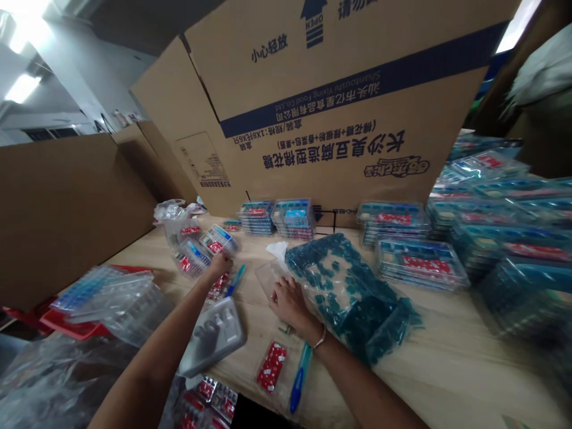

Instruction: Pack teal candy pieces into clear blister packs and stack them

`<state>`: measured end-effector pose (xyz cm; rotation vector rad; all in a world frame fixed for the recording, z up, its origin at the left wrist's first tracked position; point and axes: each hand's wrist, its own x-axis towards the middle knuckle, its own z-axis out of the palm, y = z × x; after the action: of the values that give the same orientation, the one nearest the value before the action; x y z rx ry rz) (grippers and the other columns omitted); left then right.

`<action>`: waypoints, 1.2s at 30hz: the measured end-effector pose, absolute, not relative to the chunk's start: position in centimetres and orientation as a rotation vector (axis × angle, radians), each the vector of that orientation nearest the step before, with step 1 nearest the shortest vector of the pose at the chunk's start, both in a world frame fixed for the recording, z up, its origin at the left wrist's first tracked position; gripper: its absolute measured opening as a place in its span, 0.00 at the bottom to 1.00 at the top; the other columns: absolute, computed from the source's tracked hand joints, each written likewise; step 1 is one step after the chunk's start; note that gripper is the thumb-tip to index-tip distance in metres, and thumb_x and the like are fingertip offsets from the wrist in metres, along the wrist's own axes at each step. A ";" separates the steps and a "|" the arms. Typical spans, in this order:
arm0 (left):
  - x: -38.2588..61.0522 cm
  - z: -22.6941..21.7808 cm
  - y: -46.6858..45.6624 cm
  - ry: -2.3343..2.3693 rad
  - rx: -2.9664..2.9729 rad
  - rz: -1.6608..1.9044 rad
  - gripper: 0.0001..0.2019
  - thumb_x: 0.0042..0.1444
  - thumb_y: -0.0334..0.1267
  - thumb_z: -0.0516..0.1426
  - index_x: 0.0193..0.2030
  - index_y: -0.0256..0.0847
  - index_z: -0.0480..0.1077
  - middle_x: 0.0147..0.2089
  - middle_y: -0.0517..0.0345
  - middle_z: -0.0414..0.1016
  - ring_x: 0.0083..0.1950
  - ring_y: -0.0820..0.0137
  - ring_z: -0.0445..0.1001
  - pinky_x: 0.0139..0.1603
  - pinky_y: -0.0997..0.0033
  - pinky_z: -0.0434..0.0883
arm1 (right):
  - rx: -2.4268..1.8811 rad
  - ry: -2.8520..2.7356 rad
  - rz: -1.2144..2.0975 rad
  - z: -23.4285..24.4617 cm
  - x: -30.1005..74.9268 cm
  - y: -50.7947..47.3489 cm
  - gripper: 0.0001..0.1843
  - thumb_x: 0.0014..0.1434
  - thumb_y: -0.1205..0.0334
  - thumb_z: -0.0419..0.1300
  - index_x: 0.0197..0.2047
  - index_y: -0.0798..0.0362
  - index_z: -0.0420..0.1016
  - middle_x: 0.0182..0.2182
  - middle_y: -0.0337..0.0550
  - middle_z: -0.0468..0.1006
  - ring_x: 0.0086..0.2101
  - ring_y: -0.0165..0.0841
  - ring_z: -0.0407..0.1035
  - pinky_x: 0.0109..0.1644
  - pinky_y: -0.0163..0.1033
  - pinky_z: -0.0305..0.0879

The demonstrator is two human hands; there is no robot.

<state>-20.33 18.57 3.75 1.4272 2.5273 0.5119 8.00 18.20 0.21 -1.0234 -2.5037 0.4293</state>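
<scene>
Left grip [220,264] on blister packs [195,258] — right grip [290,304], teal bag [348,292].

Teal-parts bag [348,298] blocks R hand [290,304] to rt; tray stacks [420,265] block fwd; narrow gap toward L hand [218,265].

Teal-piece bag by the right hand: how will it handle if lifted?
The clear plastic bag looks floppy, slumped flat on the wooden table. Its loose teal pieces would likely shift when lifted. Probably light for its size, as they look like thin plastic.
</scene>
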 end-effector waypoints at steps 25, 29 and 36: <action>-19.5 6.5 16.7 2.698 1.483 0.644 0.10 0.50 0.34 0.58 0.40 0.34 0.72 0.33 0.58 0.74 0.35 0.69 0.73 0.33 0.72 0.67 | -0.962 -2.492 0.487 -0.1 8.0 19.1 0.06 0.55 0.63 0.58 0.30 0.53 0.75 0.36 0.45 0.76 0.42 0.38 0.65 0.46 0.38 0.57; -19.5 6.2 14.9 2.655 1.473 0.829 0.09 0.45 0.31 0.57 0.36 0.36 0.71 0.25 0.63 0.70 0.29 0.72 0.69 0.28 0.76 0.61 | -0.927 -2.486 0.476 -0.2 7.5 19.1 0.07 0.56 0.66 0.56 0.30 0.54 0.76 0.35 0.45 0.76 0.41 0.36 0.66 0.47 0.37 0.57; -20.0 5.0 14.1 2.530 1.294 1.022 0.09 0.44 0.29 0.56 0.35 0.36 0.69 0.20 0.68 0.64 0.22 0.74 0.65 0.24 0.76 0.57 | -0.901 -2.475 0.470 0.6 7.7 18.6 0.07 0.56 0.68 0.56 0.31 0.54 0.75 0.37 0.46 0.77 0.43 0.36 0.67 0.49 0.37 0.58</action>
<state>-20.04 14.11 5.03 1.2939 2.5299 1.0220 7.68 18.56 0.55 -0.9011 -2.4752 0.4699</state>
